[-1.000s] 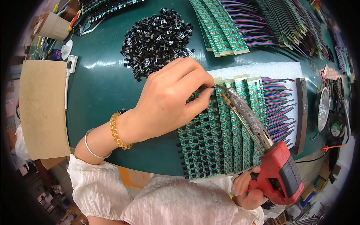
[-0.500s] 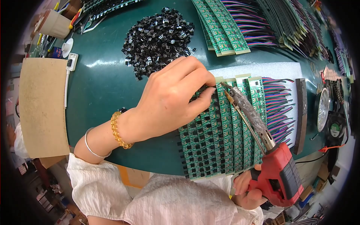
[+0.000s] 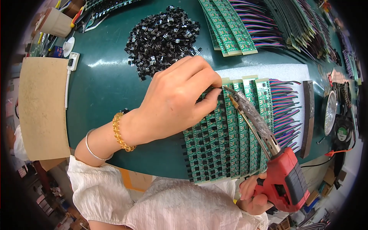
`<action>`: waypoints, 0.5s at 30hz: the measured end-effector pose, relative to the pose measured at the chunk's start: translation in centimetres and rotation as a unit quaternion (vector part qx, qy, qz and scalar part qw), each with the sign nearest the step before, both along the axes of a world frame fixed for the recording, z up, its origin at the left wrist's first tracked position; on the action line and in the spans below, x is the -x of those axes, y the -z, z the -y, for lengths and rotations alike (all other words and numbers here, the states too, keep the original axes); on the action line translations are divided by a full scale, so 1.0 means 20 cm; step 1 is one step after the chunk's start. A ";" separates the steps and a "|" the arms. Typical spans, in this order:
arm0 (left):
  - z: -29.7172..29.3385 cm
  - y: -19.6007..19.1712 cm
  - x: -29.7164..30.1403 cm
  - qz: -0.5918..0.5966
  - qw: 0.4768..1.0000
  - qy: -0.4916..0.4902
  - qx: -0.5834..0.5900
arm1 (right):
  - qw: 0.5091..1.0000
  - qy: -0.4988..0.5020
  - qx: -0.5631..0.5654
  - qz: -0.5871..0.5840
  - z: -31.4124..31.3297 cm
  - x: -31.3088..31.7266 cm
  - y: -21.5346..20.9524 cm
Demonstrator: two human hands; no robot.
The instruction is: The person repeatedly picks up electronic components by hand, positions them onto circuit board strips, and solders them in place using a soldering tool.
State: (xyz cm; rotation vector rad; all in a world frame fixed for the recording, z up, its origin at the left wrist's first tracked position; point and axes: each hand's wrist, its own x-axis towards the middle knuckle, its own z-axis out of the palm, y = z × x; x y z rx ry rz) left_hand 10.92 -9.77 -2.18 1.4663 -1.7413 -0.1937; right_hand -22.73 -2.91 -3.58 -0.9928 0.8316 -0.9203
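My left hand (image 3: 178, 97) reaches across the green circuit boards (image 3: 234, 126), thumb and forefinger pinched together at the far end of one board. A dark bit shows between those fingertips, apparently a small black pin connector, mostly hidden by them. My right hand (image 3: 253, 193) grips a red soldering gun (image 3: 285, 176) by its handle, low at the right. The gun's tip and the thin metal tube beside it meet the board just right of my left fingertips. Rows of black connectors sit on the left-hand boards; the right-hand ones show bare green surfaces with coloured wires (image 3: 285, 111).
Beyond my left hand lies a heap of black pin connectors (image 3: 163, 42). More wired boards (image 3: 230, 27) are stacked at the far right. A dark bar (image 3: 307, 119) stands right of the wires, near a small fan (image 3: 342, 132). A brown board (image 3: 44, 109) lies at the left.
The soldering gun's tip has shifted slightly left, closer to my left fingertips. My left hand keeps its pinch in nearly the same place.
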 end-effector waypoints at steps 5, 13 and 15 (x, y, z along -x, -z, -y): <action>0.00 0.01 0.00 0.002 1.000 0.002 -0.002 | 0.995 -0.059 0.059 -0.046 0.09 -0.12 -0.09; 0.00 0.00 0.00 0.002 1.000 0.002 -0.007 | 0.998 0.031 0.025 -0.053 0.01 -0.06 -0.03; 0.00 0.00 0.00 0.003 1.000 0.002 -0.007 | 0.996 0.030 0.037 -0.075 0.01 -0.05 -0.03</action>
